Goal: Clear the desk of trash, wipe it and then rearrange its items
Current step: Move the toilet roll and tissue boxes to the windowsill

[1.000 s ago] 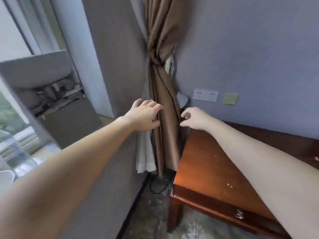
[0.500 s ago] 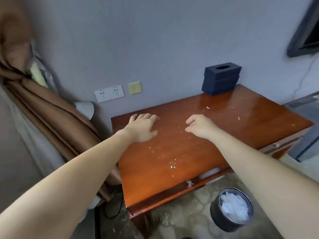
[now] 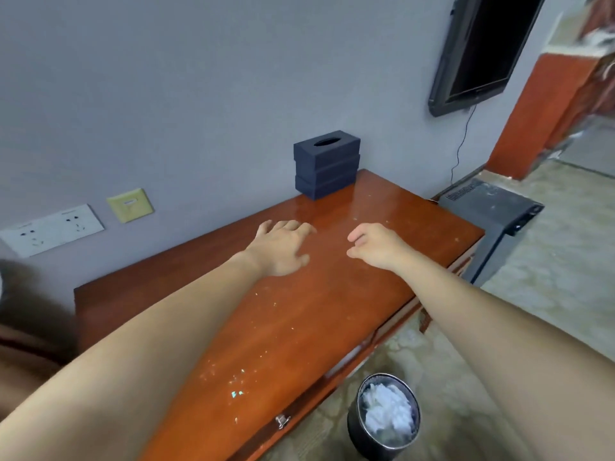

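The desk [image 3: 332, 311], a glossy red-brown wooden one, stood against a grey wall [image 3: 199, 78] and filled the middle of the head view. At its far edge, touching or nearly touching the wall, sat a dark blue tissue box [image 3: 327, 163], upright, with an oval slot in its top; what lay inside could not be made out. On the floor just in front of the desk stood a round dark bin [image 3: 357, 434] holding crumpled white paper [image 3: 386, 410] almost to the rim.

Both bare arms reached out over the desktop. The left hand [image 3: 283, 249] lay palm down with its fingers spread and straight, holding nothing; whether it touched the wood could not be told. The right hand [image 3: 376, 246], just beside it, hung with loosely curled fingers and also held nothing.

The desktop carried small pale specks [image 3: 238, 392], thickest near the front edge, with a few scattered further back. A small metal drawer handle [image 3: 282, 421] showed on the front below them.

On the wall to the left were a white double socket plate [image 3: 50, 229] and a yellowish plate [image 3: 130, 205] beside it. A dark flat television [image 3: 479, 51] hung at the upper right, a thin cable [image 3: 461, 144] trailing down from it. Beside the desk's right end sat a black boxy device [image 3: 492, 211]. The floor [image 3: 549, 277] was pale and mottled.
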Action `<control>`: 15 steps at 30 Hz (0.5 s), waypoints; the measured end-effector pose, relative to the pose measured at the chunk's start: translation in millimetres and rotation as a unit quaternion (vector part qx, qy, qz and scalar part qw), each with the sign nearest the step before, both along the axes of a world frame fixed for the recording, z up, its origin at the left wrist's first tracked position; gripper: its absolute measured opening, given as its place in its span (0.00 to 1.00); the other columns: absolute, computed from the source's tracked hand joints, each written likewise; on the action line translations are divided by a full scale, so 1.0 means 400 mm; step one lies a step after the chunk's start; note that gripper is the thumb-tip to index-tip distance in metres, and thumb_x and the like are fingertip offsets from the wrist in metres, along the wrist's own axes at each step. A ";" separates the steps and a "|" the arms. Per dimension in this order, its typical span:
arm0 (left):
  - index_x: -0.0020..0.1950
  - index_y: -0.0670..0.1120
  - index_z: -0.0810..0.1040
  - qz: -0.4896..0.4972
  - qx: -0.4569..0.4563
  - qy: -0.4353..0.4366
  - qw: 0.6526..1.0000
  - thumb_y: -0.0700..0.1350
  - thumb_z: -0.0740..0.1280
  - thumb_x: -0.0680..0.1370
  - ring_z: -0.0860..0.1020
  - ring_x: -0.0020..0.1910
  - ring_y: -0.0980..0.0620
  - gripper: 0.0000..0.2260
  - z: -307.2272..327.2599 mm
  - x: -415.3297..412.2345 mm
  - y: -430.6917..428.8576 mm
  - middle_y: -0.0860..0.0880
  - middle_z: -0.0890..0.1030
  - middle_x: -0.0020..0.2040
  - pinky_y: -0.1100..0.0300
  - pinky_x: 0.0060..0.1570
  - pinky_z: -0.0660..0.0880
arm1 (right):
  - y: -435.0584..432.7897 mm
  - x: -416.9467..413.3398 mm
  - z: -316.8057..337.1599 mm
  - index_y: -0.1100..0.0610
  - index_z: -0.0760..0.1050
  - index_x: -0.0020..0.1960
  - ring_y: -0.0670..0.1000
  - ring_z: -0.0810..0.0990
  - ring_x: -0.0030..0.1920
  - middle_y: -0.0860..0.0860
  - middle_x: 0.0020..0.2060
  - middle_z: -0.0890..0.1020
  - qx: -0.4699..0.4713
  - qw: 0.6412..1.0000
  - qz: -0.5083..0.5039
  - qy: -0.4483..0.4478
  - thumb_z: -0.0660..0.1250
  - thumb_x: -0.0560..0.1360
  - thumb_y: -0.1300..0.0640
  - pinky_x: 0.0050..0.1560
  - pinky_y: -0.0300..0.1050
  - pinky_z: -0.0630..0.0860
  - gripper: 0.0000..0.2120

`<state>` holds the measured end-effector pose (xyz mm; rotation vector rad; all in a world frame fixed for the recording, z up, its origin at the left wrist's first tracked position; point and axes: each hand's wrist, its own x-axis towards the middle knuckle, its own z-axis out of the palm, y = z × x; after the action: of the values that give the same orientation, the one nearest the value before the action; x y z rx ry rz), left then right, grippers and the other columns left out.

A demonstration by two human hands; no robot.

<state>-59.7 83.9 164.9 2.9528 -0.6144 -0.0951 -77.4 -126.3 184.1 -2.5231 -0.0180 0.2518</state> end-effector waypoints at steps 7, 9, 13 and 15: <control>0.75 0.52 0.62 0.117 -0.079 0.060 0.988 0.50 0.62 0.79 0.69 0.69 0.45 0.24 -0.030 0.243 -0.133 0.48 0.69 0.70 0.44 0.71 0.58 | -0.164 0.256 -0.020 0.54 0.74 0.67 0.55 0.76 0.63 0.53 0.64 0.77 -0.030 0.999 0.027 0.020 0.67 0.78 0.54 0.63 0.49 0.72 0.17; 0.75 0.52 0.62 0.118 -0.107 0.069 0.985 0.50 0.62 0.79 0.71 0.67 0.45 0.24 -0.039 0.293 -0.180 0.48 0.69 0.69 0.44 0.70 0.60 | -0.192 0.323 -0.035 0.53 0.73 0.67 0.55 0.75 0.64 0.52 0.64 0.77 -0.027 0.999 0.022 0.025 0.67 0.78 0.55 0.63 0.49 0.72 0.17; 0.75 0.52 0.62 0.078 -0.064 0.068 0.993 0.50 0.62 0.79 0.67 0.70 0.45 0.25 -0.066 0.392 -0.219 0.48 0.68 0.71 0.43 0.74 0.54 | -0.203 0.432 -0.076 0.52 0.72 0.67 0.54 0.77 0.60 0.52 0.64 0.77 -0.017 0.999 0.024 0.042 0.67 0.78 0.55 0.59 0.46 0.72 0.18; 0.75 0.53 0.62 0.093 -0.071 0.062 0.991 0.50 0.62 0.79 0.65 0.72 0.44 0.25 -0.070 0.463 -0.209 0.47 0.67 0.72 0.43 0.74 0.55 | -0.209 0.485 -0.084 0.53 0.72 0.68 0.54 0.78 0.58 0.51 0.64 0.77 -0.018 0.999 0.019 0.037 0.66 0.78 0.55 0.58 0.46 0.73 0.18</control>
<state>125.6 0.1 136.8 2.8231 -0.3145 -0.2066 116.6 -209.8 150.4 -2.5486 -0.0328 0.3626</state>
